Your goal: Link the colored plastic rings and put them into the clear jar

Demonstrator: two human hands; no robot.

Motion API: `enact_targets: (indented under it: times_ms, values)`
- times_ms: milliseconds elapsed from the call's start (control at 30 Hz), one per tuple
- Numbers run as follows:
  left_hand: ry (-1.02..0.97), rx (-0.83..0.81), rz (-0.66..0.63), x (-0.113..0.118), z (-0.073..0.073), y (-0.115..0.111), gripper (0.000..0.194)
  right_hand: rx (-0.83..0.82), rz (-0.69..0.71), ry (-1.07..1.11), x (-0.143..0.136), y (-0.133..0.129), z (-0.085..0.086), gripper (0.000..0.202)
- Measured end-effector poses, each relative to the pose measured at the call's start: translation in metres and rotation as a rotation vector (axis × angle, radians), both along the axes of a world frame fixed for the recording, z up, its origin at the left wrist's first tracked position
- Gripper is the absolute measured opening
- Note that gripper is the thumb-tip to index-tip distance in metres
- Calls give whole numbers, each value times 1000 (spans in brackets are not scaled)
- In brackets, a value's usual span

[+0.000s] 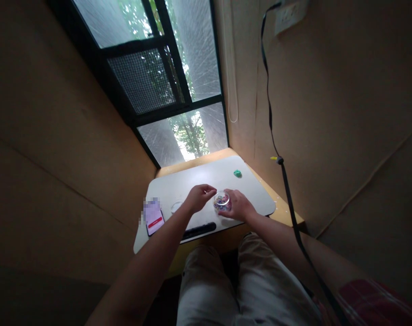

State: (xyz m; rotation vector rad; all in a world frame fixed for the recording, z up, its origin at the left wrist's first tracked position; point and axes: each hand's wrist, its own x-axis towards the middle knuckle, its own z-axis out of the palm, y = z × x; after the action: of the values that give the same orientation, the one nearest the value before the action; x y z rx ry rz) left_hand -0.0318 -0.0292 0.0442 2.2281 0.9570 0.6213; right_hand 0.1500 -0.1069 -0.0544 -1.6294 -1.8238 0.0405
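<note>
A small clear round jar (222,200) stands on the white tabletop, filled with tiny multicoloured pieces too small to name. My right hand (238,204) is wrapped around its right side. Just left of the jar's rim is my left hand (202,197), its thumb and fingertips pinched together. Whatever lies between those fingertips is too small to make out. Partly behind the left forearm lies a clear round lid (176,207). A little green clump (237,173) rests farther back on the right.
A phone (154,218) with a lit screen lies at the left of the white lap table (192,179). A black slot (199,230) runs along its near edge. Behind is a window (188,131); a black cord (269,99) hangs on the right.
</note>
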Motion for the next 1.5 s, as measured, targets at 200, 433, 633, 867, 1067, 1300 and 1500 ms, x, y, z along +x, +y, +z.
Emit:
enact_targets:
  times_ms: [200,433,633,867,1067,1300,1500]
  values:
    - [-3,-103,-60,4,-1,6,33,4,10,-16,0,0,1,86]
    - [90,-108,-41,9,-3,8,27,1,15,-4,0,1,-2,87]
    - [159,-39,-56,15,-1,2,36,-3,17,-4,1,1,-1,85]
    - [219,0,-100,20,-7,2,37,-6,9,-16,0,0,1,84]
    - [222,-23,-118,21,-8,3,38,10,17,-19,-1,0,1,84]
    - [109,-49,-98,17,-10,5,38,9,7,-24,-1,0,1,86]
    - [-2,-200,-22,5,-17,7,43,13,2,-22,-1,-2,2,85]
